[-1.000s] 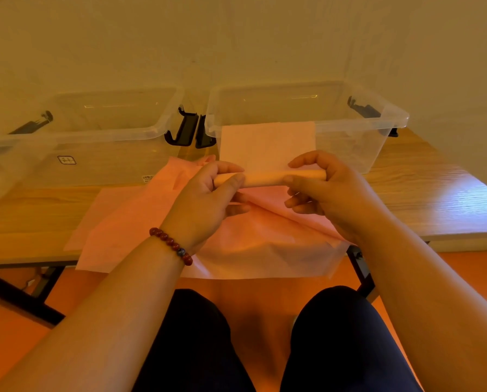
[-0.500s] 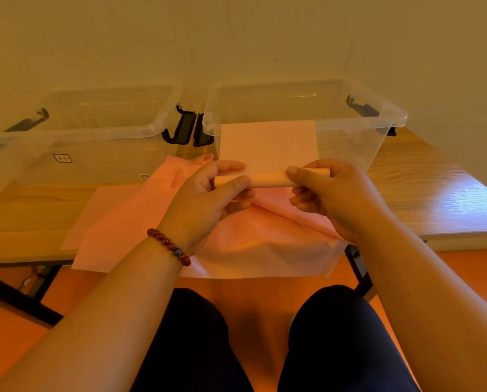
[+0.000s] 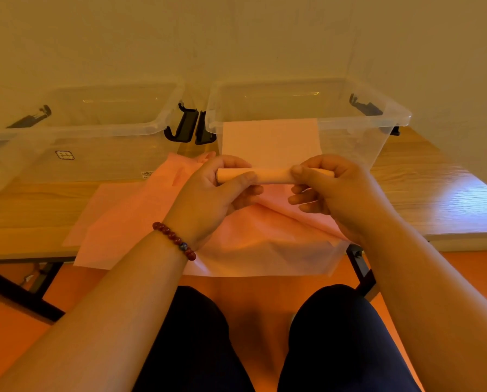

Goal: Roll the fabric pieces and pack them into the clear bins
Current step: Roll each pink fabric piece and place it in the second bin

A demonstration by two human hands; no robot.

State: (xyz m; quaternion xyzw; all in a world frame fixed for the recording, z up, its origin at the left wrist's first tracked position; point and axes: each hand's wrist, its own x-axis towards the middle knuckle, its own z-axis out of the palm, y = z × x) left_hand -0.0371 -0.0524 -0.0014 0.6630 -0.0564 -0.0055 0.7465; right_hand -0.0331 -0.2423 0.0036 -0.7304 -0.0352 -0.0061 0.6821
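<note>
As the pale pink fabric roll [image 3: 273, 176] turns: flat tail [image 3: 270, 142] barely shorter, rolling unfinished.
Left hand [image 3: 208, 202]: fingers grip roll.
Right hand [image 3: 335, 193]: fingers grip roll, thumb now atop.

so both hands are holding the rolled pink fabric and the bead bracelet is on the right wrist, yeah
Not quite. The head view shows the bead bracelet on the left wrist, not the right. The rest holds: the left hand and the right hand both grip the pink fabric roll.
</note>
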